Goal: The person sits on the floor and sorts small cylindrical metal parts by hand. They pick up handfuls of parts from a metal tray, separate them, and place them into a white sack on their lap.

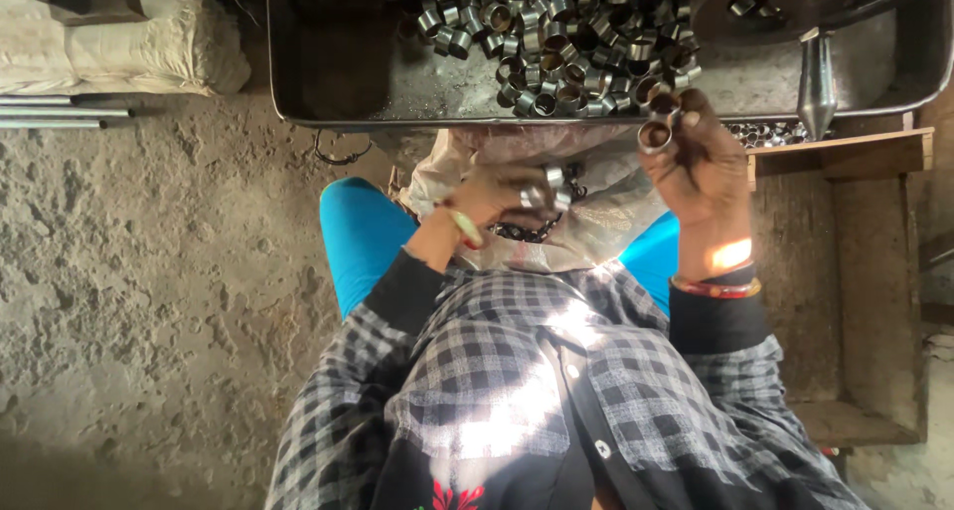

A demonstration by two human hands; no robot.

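I sit with a pale plastic sack (pixel 596 222) on my lap. My left hand (pixel 502 194) rests on the sack and grips a few small metal rings (pixel 552 187) above a dark chain-like string (pixel 527 234). My right hand (pixel 701 157) is raised at the tray's near edge, pinching one short metal ring (pixel 656 135) between its fingertips. Just beyond it lies a heap of several shiny metal rings (pixel 556 43) in a dark metal tray (pixel 378 92).
A wooden shelf (pixel 855 157) with more rings stands at right, beside a pointed metal cone (pixel 817 83). A dark round disc (pixel 785 3) sits in the tray's far right. Rough earthen floor (pixel 149 271) spreads left, with metal rods (pixel 50 117) and a pale sack (pixel 129 48).
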